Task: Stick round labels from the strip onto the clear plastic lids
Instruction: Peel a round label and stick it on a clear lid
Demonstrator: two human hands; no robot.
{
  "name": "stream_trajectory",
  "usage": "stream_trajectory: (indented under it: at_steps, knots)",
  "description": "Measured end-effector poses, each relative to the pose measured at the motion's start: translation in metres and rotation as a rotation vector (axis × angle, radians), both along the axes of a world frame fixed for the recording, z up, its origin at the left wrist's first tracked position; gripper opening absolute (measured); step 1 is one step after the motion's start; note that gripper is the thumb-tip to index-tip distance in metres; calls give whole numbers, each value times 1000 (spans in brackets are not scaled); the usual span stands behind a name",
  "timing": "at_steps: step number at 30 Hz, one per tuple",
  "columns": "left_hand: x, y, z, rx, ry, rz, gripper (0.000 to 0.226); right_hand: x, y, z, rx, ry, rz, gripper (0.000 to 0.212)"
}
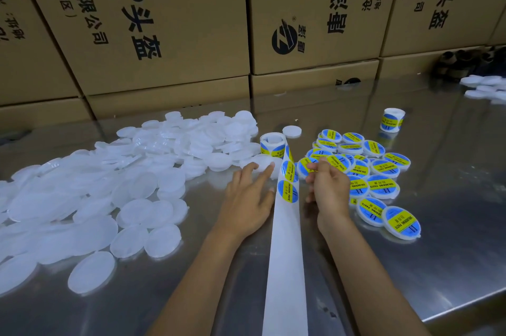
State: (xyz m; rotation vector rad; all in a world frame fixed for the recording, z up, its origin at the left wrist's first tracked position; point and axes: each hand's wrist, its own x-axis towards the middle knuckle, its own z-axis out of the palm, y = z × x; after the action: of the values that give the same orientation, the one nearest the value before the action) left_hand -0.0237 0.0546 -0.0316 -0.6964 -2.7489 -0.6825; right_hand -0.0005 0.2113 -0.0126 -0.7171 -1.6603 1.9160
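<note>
A wide heap of unlabelled clear plastic lids (131, 179) covers the left of the steel bench (410, 267), reaching from the near left edge to the far middle. The left hand (247, 199) lies flat with fingers straight, its fingertips touching one bare lid (264, 166) at the heap's right end. Just right of it, the backing strip (286, 267) runs from the near edge up to a label roll (272, 144), with round blue-and-yellow labels (289, 181) on its far part. The right hand (327, 188) has curled fingers pinching a peeled label (306, 167). Behind and right of it, labelled lids (377, 185) crowd together. A second label roll (393, 119) stands further right. Cardboard boxes (178, 21) wall the far side.
</note>
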Motion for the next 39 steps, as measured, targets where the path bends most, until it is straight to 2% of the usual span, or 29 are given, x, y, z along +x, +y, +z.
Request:
stream_trajectory:
  at_steps: [3,7,10,16,20,24,29,33,36,39]
  knots:
    - [0,2,-2,-140,33,39,53,-1,-2,-2,73,14,48,24]
    - [2,1,0,-23,53,42,56,-2,-6,-7,343,19,107,11]
    - [3,-2,2,91,28,102,59,0,-10,-8,596,69,217,18]
    - [-1,-9,4,202,28,225,28,7,-6,-13,922,-43,480,36]
    - [-2,-15,7,219,161,307,21,7,-5,-13,952,-81,500,43]
    - [0,-16,12,370,185,372,24,6,-5,-13,922,-69,491,46]
    - [4,-11,21,773,27,349,13,7,-7,-12,852,-39,512,52]
    - [9,-6,33,1075,-178,223,16,9,-8,-10,869,-40,540,53]
    - [12,-2,36,1187,-294,126,18,10,-11,-10,900,-64,551,45]
    - [14,3,35,1198,-376,92,17,10,-12,-10,951,-68,506,26]
